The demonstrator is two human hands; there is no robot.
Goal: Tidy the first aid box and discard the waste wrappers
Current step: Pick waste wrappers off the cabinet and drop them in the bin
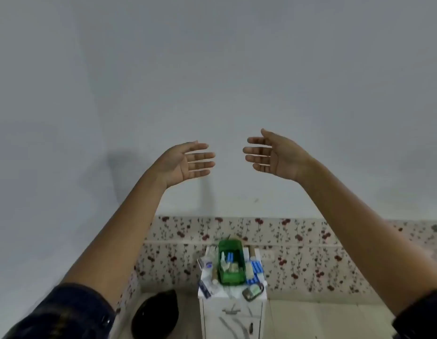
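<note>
A green first aid box stands open on top of a small white cabinet, far below my hands. Small bottles and packets fill the box. Medicine packs and wrappers lie to its left, blue blister strips to its right, and a small dark pouch at the front right corner. My left hand and my right hand are raised high in front of the wall, palms facing each other, fingers spread, both holding nothing.
A black round bin sits on the floor left of the cabinet. A floral tiled band runs along the base of the plain grey wall. Pale floor extends to the right of the cabinet.
</note>
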